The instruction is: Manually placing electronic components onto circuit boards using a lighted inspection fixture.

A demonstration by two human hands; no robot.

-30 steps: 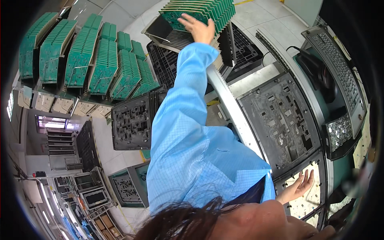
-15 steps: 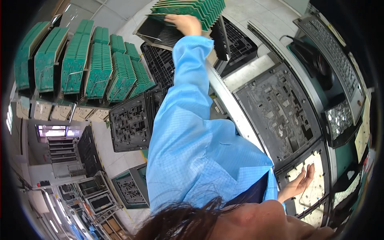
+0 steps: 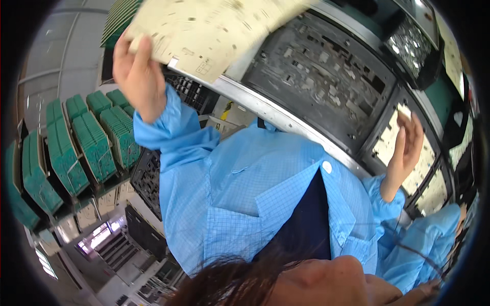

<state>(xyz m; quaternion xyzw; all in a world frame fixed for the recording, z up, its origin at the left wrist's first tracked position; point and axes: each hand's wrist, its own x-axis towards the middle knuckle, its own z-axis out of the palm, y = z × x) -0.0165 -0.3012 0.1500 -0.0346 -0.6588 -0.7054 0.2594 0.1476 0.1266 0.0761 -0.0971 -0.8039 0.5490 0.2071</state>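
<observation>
At the upper left, my left hand point(image 3: 140, 84) is closed on the corner of a large cream-coloured circuit board point(image 3: 204, 38). The board is raised, slightly blurred, and runs out of the top of the view. Below and right of it lies a dark pallet with many cut-out pockets point(image 3: 316, 81), partly covered by the board. My right hand point(image 3: 407, 150) is open, fingers loosely curved, over a second cream circuit board point(image 3: 390, 135) set in a black frame. I cannot tell whether its fingertips touch that board.
Upright green circuit boards point(image 3: 66, 158) fill racks on the left, with more in a rack point(image 3: 120, 23) at the top. A metal rail point(image 3: 286, 115) borders the pallet. Another person's blue sleeve point(image 3: 431, 245) is at the lower right. A tray of shiny pieces point(image 3: 411, 46) stands at upper right.
My left hand has come away from the rack of boards, moving left in view, and now holds the cream circuit board. The view has turned. My right hand stays open near the framed board.
</observation>
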